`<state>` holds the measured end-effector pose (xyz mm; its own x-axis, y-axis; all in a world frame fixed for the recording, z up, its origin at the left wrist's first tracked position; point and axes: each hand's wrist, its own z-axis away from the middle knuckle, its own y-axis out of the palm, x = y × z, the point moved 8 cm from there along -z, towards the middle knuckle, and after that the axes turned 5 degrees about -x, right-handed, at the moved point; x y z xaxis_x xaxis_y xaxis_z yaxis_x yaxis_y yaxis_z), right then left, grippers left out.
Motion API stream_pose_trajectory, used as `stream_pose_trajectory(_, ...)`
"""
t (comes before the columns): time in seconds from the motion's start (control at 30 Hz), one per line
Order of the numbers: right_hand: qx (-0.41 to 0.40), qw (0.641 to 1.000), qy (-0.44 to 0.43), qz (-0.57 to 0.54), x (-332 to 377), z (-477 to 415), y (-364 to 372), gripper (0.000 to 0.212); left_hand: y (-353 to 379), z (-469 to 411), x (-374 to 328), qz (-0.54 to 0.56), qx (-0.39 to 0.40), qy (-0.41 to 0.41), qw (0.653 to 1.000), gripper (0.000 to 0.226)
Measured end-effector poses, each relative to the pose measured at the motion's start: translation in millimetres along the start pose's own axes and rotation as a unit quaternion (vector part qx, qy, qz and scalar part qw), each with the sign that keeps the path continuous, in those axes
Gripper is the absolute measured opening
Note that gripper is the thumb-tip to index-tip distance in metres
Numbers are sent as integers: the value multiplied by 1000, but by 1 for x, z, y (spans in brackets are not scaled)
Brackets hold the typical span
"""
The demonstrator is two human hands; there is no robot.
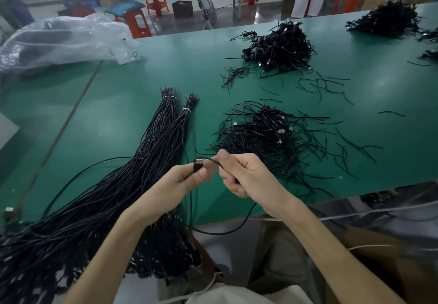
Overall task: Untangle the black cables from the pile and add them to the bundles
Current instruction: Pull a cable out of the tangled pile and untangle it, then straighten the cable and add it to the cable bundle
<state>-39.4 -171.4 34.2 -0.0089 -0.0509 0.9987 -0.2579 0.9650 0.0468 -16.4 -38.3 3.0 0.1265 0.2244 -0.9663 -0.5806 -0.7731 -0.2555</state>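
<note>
From where I sit, the near ends of the bundles (151, 161) run off the table's (113, 119) edge at lower left and are cut by the frame, so I cannot count them; two white ties bind their far tips. My left hand (182, 180) pinches the plug (198, 164) of a black cable (211, 160) between thumb and fingertips, just above the table's near edge. My right hand (244, 175) is curled round the same cable just beside the plug, thumb and forefinger nipping it; its lower fingers hide how much cord they enclose. The cable loops down below the table edge, under the right wrist. The tangled pile (267, 138) lies right behind both hands, loose strands scattered around it. A second pile (277, 45) sits farther back, a third (388, 18) at the far right. At far left a clear plastic bag (64, 40) holds something dark, too blurred to identify.
</note>
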Motion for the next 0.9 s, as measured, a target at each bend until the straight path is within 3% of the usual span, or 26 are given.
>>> stream_pose_trajectory(0.1, -29, 998, -16, -44, 11, 1, -4, 53, 11, 2, 4, 24, 47, -1, 999, 42)
stream_pose_trajectory(0.27, -5, 999, -36, -4, 13, 2, 8, 55, 16, -4, -11, 178, -8, 55, 983, 52)
stream_pose_trajectory(0.37, 33, 999, -30, 26, -6, 5, 29, 51, 11, -8, -27, 338, -77, 71, 935, 60)
stream_pose_trajectory(0.43, 74, 996, 3, 52, -28, 7, 42, 56, 2, -6, -30, 435, -126, 51, 890, 54)
stream_pose_trajectory(0.5, 102, 991, 40, 69, -47, 8, 43, 62, -6, 2, -38, 512, -107, 40, 851, 46)
stream_pose_trajectory(0.53, 105, 990, 63, 69, -54, 7, 38, 62, -11, 6, -44, 516, -90, 40, 851, 48)
stream_pose_trajectory(0.6, 84, 990, 108, 44, -63, 3, 21, 58, -20, 17, -50, 386, -47, 55, 920, 50)
stream_pose_trajectory(0.67, 34, 990, 140, 2, -65, -5, 0, 57, -13, 26, -45, 129, 28, 42, 990, 54)
stream_pose_trajectory(0.7, 8, 989, 149, -14, -63, -8, -9, 57, -6, 28, -34, 33, 70, 10, 997, 54)
stream_pose_trajectory(0.77, -12, 989, 143, -39, -55, -14, -15, 58, 4, 31, -13, -51, 109, -47, 992, 53)
stream_pose_trajectory(0.83, 2, 991, 120, -62, -44, -15, -8, 58, 8, 24, 0, -76, 63, -57, 993, 49)
stream_pose_trajectory(0.9, 23, 993, 98, -68, -34, -12, 6, 58, 6, 16, 8, -27, -15, -52, 998, 47)
